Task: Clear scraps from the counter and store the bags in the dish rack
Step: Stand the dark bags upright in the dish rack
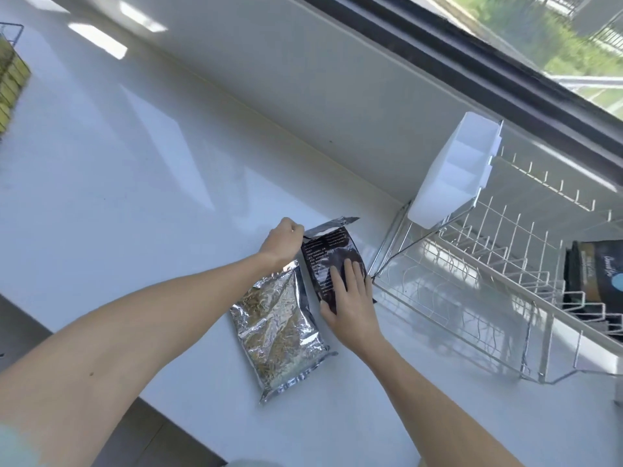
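Note:
A dark printed bag (323,261) lies on the white counter (135,183) just left of the wire dish rack (472,284). My left hand (283,242) pinches the bag's silver top flap (332,226). My right hand (350,305) rests flat on the bag's lower half with fingers spread, pressing it down. A crinkled silver foil bag (279,328) lies flat beside it, nearer to me, under my left forearm. Another dark bag (596,281) stands in the rack's right end.
A white plastic cutlery holder (455,170) hangs on the rack's far left corner. A wire basket with yellow-green items (10,79) sits at the left edge. A backsplash and window run along the far side. The counter's front edge (145,396) drops off below my left arm.

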